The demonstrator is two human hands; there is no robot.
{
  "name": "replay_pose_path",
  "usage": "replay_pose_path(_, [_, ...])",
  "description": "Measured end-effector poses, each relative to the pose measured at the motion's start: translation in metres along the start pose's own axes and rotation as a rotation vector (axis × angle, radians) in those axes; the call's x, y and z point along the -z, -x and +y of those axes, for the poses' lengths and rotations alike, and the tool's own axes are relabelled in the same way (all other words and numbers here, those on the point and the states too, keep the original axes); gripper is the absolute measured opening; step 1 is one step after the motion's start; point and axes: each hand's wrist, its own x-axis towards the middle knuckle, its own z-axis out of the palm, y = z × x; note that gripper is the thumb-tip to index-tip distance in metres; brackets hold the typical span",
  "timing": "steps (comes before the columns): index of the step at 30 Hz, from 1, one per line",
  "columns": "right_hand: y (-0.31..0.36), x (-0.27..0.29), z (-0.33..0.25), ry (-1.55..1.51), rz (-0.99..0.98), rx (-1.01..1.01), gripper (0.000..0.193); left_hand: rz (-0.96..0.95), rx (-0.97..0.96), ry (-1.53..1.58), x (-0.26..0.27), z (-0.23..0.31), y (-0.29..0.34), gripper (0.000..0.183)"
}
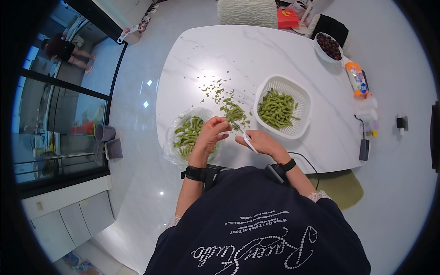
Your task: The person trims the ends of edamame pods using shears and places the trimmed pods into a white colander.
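My right hand (262, 142) grips a pair of scissors by its white handle (250, 144). Its blades point toward my left hand (213, 132), whose fingers are curled together; whatever they pinch is too small to make out. Under and beside my left hand, a clear plastic bag (169, 149) lies open with green soybean pods (189, 134) in it. A small heap of green trimmings (233, 112) sits just beyond both hands, with snippets scattered farther out. To the right of them stands a white slotted basket (300, 129) holding more green pods (276, 109).
The white marbled table (201, 50) carries a bowl of dark red fruit (329, 47) at the far right. An orange packet (356, 79) and a black adapter (364, 150) with a cable lie along the right edge. A chair (247, 13) stands beyond. Another person (66, 49) is behind glass doors, far left.
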Motion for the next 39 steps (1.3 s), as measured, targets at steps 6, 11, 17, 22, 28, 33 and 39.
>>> replay_pose_path(6, [0.0, 0.0, 0.01, -0.036, 0.023, -0.002, 0.061, 0.017, 0.004, -0.075, -0.005, 0.001, -0.004, 0.014])
replay_pose_path(11, [0.0, 0.006, 0.01, -0.047, -0.062, -0.075, 0.062, 0.043, 0.011, -0.108, 0.001, -0.006, -0.006, 0.019])
replay_pose_path(17, [0.003, 0.004, 0.009, -0.126, -0.042, -0.144, 0.07, 0.07, -0.001, -0.097, 0.008, -0.013, -0.011, 0.015])
replay_pose_path(22, [-0.001, 0.001, 0.009, -0.024, 0.004, -0.061, 0.07, 0.126, -0.053, 0.225, 0.023, -0.015, -0.018, 0.019])
replay_pose_path(28, [-0.004, 0.003, 0.007, 0.019, 0.007, 0.004, 0.07, 0.1, -0.045, 0.418, 0.015, -0.004, -0.02, 0.015])
replay_pose_path(33, [-0.002, 0.001, 0.003, 0.011, -0.018, 0.002, 0.07, 0.055, 0.014, 0.416, 0.007, -0.009, -0.019, 0.016])
replay_pose_path(39, [-0.004, -0.001, 0.009, 0.01, -0.002, 0.007, 0.07, 0.042, 0.125, 0.305, -0.008, -0.008, -0.014, 0.014])
